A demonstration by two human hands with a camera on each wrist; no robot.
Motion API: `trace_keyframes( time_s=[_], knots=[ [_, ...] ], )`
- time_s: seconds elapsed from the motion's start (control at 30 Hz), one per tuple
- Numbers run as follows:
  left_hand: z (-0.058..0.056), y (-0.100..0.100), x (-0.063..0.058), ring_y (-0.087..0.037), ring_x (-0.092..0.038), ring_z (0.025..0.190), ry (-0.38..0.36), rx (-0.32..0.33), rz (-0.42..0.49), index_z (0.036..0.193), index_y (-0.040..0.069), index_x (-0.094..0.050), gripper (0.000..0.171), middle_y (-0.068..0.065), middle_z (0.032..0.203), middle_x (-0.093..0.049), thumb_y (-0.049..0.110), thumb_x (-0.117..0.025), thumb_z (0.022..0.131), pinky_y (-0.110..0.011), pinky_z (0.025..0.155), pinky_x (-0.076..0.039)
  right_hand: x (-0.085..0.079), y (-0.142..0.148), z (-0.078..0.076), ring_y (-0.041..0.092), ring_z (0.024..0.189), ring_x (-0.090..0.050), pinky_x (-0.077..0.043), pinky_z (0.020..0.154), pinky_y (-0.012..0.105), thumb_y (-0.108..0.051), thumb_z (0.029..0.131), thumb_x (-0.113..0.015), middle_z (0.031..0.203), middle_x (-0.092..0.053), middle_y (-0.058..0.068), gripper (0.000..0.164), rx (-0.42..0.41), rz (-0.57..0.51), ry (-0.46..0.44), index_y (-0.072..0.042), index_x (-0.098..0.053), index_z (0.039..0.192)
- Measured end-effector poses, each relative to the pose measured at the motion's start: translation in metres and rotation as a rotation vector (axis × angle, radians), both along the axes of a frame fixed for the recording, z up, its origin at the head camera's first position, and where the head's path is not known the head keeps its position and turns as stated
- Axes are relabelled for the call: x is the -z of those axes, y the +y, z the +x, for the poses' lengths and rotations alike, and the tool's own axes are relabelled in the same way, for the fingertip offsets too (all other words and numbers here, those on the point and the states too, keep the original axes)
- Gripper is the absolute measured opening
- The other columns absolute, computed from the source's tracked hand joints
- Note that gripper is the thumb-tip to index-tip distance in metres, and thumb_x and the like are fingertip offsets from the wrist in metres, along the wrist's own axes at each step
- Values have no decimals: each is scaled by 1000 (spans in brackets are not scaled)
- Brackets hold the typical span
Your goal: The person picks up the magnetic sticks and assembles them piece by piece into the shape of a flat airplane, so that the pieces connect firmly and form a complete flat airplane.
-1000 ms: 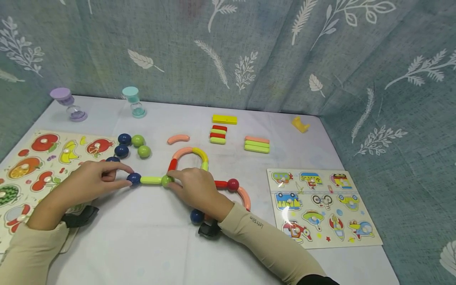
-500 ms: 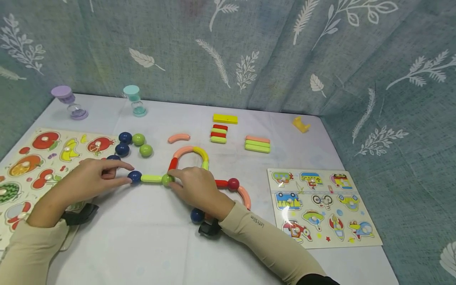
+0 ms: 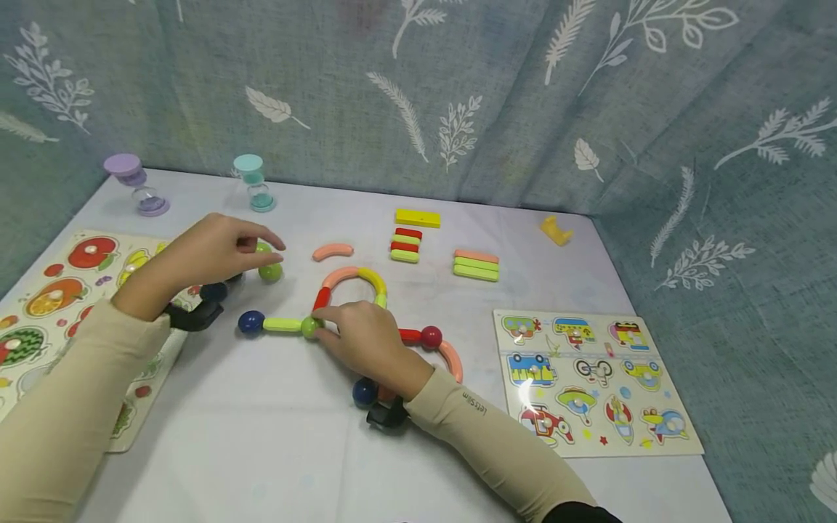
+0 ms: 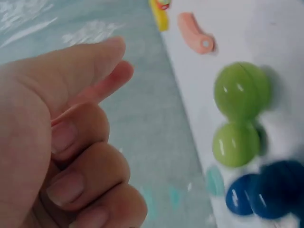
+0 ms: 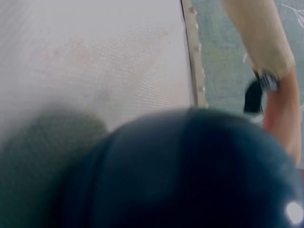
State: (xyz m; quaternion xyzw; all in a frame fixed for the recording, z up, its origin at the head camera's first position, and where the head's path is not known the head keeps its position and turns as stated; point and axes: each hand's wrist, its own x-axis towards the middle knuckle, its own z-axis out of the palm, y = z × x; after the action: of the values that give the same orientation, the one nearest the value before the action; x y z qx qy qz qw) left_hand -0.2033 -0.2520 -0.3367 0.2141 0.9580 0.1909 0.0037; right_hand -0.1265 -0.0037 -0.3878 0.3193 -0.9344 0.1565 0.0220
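Note:
My left hand (image 3: 216,250) is raised beside two loose green balls (image 4: 242,90), its thumb and index finger apart and nothing between them. In the left wrist view, its other fingers are bent. Several dark blue balls (image 4: 275,192) lie near the green ones, partly covered by the hand in the head view. My right hand (image 3: 362,341) pinches a green ball (image 3: 310,329) joined to a light green rod (image 3: 282,325), with a blue ball (image 3: 251,323) at the rod's far end. Behind the hand curves an arch of coloured rods (image 3: 341,274). Another blue ball (image 5: 190,171) fills the right wrist view.
A red ball (image 3: 431,337) and a curved pink rod (image 3: 450,361) extend right of the right hand. Loose rods (image 3: 476,266) lie further back. A fruit puzzle board (image 3: 140,414) is at left, a vehicle puzzle board (image 3: 595,450) at right. Two sand timers (image 3: 249,168) stand behind.
My left hand has let go of the blue ball at the rod's end and moved up and away to the loose green balls. The right hand keeps its place on its green ball.

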Motion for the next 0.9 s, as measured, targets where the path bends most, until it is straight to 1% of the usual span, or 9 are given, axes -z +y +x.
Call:
trace_keyframes(
  time_s=[0.13, 0.2, 0.3, 0.4, 0.53, 0.67, 0.73, 0.8, 0.9],
  knots=[
    [-37, 27, 6, -16, -39, 50, -37, 40, -36, 102, 19, -71, 22, -2, 60, -46, 34, -69, 85, -30, 46, -32, 2, 1, -1, 2, 60, -47, -35, 46, 18, -41, 87, -65, 78, -62, -15, 33, -6, 1, 13, -30, -66, 117],
    [-52, 40, 11, -17, -42, 54, -64, 52, -49, 103, 17, -72, 23, -2, 64, -51, 31, -70, 84, -31, 48, -34, 4, 1, -1, 1, 63, -49, -36, 47, 17, -41, 87, -64, 82, -64, -15, 32, -13, -2, 20, -30, -66, 117],
    [-68, 55, 19, -20, -45, 61, -129, 42, -72, 105, 16, -72, 26, -3, 71, -56, 30, -71, 83, -33, 53, -37, 7, 0, -1, 0, 68, -53, -36, 48, 17, -40, 87, -64, 87, -66, -15, 31, -24, -4, 35, -31, -66, 116],
    [-76, 65, 26, -22, -49, 66, -183, 5, -112, 103, 17, -72, 28, -3, 75, -59, 34, -71, 81, -34, 56, -39, 8, -1, -1, 0, 70, -54, -36, 47, 17, -40, 87, -64, 89, -66, -15, 30, -30, -10, 51, -31, -66, 116],
    [-79, 68, 33, -22, -52, 69, -232, -45, -146, 100, 16, -72, 28, -3, 78, -61, 36, -72, 80, -35, 58, -42, 8, -2, -1, 0, 69, -54, -35, 46, 17, -40, 87, -65, 88, -66, -15, 30, -35, -22, 59, -31, -67, 115],
    [-74, 66, 35, -22, -52, 68, -227, -44, -149, 95, 12, -72, 29, -2, 79, -63, 37, -71, 80, -34, 58, -42, 8, -1, -1, 0, 67, -53, -35, 45, 18, -40, 87, -65, 87, -66, -16, 30, -26, -16, 58, -31, -67, 115],
    [-70, 63, 30, -21, -52, 66, -206, -44, -142, 93, 12, -72, 30, -2, 78, -63, 39, -71, 80, -34, 56, -42, 7, 0, -1, 0, 66, -51, -35, 45, 18, -41, 87, -64, 85, -65, -16, 31, -20, -7, 58, -31, -66, 116],
    [-63, 58, 22, -20, -52, 63, -188, -50, -133, 92, 12, -72, 31, -1, 77, -63, 40, -70, 80, -34, 54, -42, 7, 1, -1, 0, 64, -50, -35, 45, 18, -41, 87, -64, 85, -65, -16, 31, -13, -1, 55, -32, -66, 116],
    [-46, 46, 7, -20, -51, 60, -178, -72, -121, 95, 13, -72, 31, -1, 74, -62, 40, -71, 79, -34, 53, -40, 5, 2, -1, 0, 63, -48, -35, 45, 18, -41, 88, -63, 84, -65, -16, 31, -5, 5, 49, -32, -65, 117]
  ],
)
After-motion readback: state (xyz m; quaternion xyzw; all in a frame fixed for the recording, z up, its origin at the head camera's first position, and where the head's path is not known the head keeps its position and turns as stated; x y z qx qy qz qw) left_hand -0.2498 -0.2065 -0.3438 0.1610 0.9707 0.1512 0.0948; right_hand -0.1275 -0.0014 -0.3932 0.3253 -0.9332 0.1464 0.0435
